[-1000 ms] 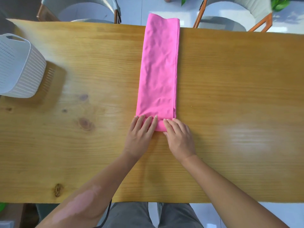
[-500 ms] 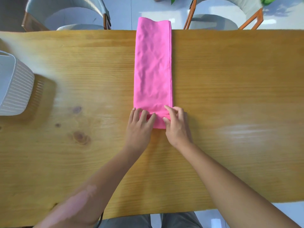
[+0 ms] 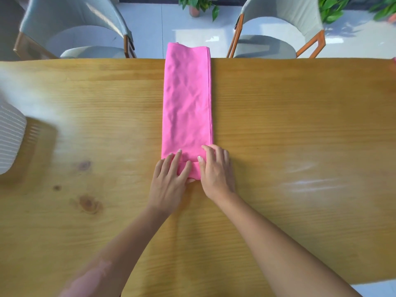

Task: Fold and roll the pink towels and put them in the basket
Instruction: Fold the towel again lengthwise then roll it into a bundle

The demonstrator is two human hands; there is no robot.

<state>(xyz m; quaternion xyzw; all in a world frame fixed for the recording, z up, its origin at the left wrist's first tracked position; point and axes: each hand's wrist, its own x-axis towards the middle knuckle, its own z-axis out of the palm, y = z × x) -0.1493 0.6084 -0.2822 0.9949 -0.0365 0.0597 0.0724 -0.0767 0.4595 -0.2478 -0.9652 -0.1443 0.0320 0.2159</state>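
Note:
A pink towel (image 3: 187, 99), folded into a long narrow strip, lies across the wooden table (image 3: 289, 125) and hangs slightly over the far edge. Its near end is turned over into a small fold. My left hand (image 3: 170, 179) presses on the left part of that fold with straight fingers. My right hand (image 3: 216, 168) lies on the right part, fingers straight over the cloth. The white ribbed basket (image 3: 9, 140) stands at the table's left edge, mostly out of view.
Two grey chairs (image 3: 72, 33) (image 3: 276, 33) with wooden frames stand beyond the far edge. Potted plants (image 3: 197, 5) sit on the tiled floor behind them. Dark knots (image 3: 87, 203) mark the wood to the left of my arms.
The towel's near end has been turned over into a short fold under both hands. The view has tilted up, so the basket has slid further out at the left.

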